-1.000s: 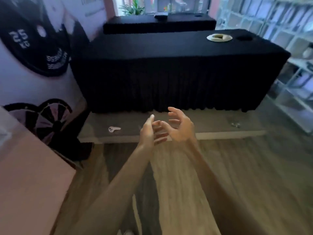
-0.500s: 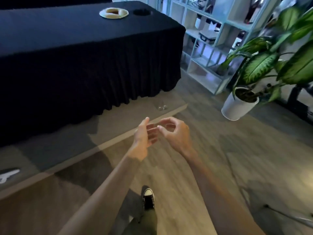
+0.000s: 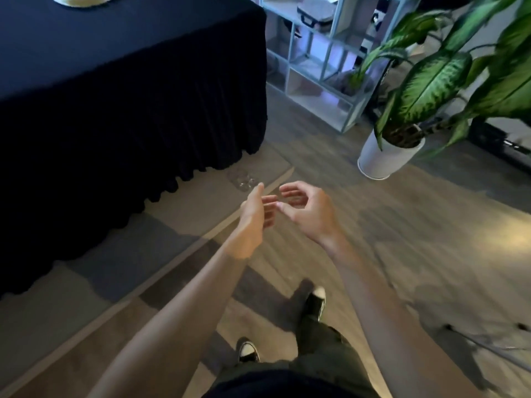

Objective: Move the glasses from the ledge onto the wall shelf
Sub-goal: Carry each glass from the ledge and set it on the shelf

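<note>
Glasses [image 3: 243, 179]: small, clear, clustered on the low ledge [image 3: 178, 214] near its far end, just in front of the black table skirt [image 3: 138, 116]; exact count cannot be told. Not yet touched.

Left hand [image 3: 254, 216]: empty, fingers loosely spread, edge-on, just short of the glasses.

Right hand [image 3: 307, 211]: empty, fingers curled apart in a cupping shape, palm facing the left hand. Both hands appear readied for a two-handed pickup, likely one for each side of the cluster.

Shelf unit [image 3: 319, 58]: open white compartments beyond the ledge's end, the probable destination.

Potted plant [image 3: 385, 156]: stands beside the shelf unit, a likely obstacle on the carry.
</note>
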{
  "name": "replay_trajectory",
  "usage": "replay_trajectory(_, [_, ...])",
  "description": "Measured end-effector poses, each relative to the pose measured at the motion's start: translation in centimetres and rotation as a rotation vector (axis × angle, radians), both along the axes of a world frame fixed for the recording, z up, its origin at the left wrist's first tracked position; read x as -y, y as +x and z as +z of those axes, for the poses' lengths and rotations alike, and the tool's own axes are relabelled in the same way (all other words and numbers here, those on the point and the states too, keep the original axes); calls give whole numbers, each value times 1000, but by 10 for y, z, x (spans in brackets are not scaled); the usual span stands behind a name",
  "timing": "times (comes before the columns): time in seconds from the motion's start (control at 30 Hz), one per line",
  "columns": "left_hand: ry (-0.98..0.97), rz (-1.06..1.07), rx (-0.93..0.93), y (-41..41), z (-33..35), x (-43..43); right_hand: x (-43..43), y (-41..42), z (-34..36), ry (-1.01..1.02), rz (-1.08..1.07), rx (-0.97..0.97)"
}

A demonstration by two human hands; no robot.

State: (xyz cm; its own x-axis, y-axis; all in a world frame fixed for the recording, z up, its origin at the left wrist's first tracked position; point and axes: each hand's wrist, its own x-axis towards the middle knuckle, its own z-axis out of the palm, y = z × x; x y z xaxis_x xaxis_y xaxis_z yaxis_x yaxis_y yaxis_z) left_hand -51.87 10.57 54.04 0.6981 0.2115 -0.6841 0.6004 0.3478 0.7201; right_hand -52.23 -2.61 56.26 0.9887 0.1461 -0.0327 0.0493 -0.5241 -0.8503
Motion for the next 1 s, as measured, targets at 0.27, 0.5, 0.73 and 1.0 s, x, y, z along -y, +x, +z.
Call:
replay_trajectory(0.27, [0,62,-40,138,-27,32,27,152,-21,43,102,-52])
replay_trajectory(0.5, [37,195,-175,250,-58,38,39,288,-44,-42,308,-165])
replay_trajectory(0.73, [-96,478,-241,308,-103,17,3,372,-94,-147,503,-249])
replay_trajectory(1.0, [-202,610,-386,364,-185,-21,-45,456,-179,-186,553,-433])
